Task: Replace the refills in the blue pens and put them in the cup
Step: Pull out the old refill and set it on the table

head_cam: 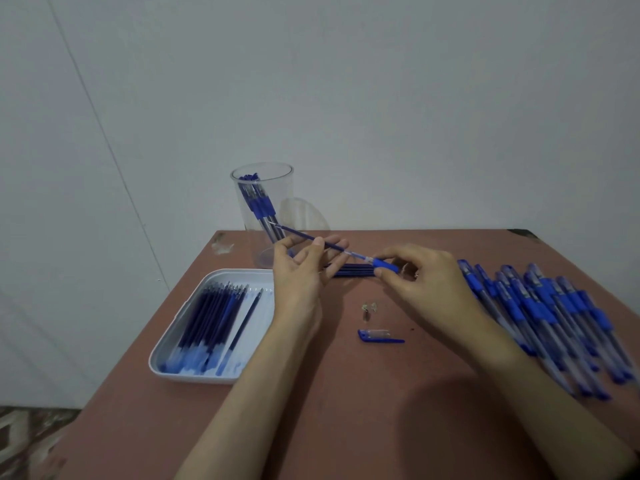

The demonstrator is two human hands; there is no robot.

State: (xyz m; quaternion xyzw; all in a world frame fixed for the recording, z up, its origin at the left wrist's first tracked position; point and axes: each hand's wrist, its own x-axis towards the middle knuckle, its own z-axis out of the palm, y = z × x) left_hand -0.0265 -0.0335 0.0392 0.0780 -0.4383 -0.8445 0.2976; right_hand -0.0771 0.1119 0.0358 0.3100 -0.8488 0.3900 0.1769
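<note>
Our left hand (301, 271) holds a thin dark-blue ink refill (298, 233) with its fingers (317, 242) clamped near the middle. Our right hand (419, 278) pinches the blue rubber-gripped pen barrel (388, 265) at the refill's 4 o'clock end. Both hang just above the reddish-brown tabletop (346, 393), near the tall clear plastic cup (287, 188) of pens at 11 o'clock. We cannot tell how deep the refill sits in the barrel. Its free tip points toward 10 o'clock, close to the cup wall, so a careless push could nudge that light cup over. Forcing the slim tube off-axis would likely bend it. Loose dark refills (349, 270) lie directly beneath our hands, and we judge they could get confused with those in the white rectangular plastic tray (173, 329) at 8 o'clock. A sweeping wrist could scatter the blue pen cap (377, 336) and the small clear piece (369, 306) at 6 o'clock. Our right forearm could also roll the heap of blue pens (547, 313) at 3 o'clock toward the edge.
</note>
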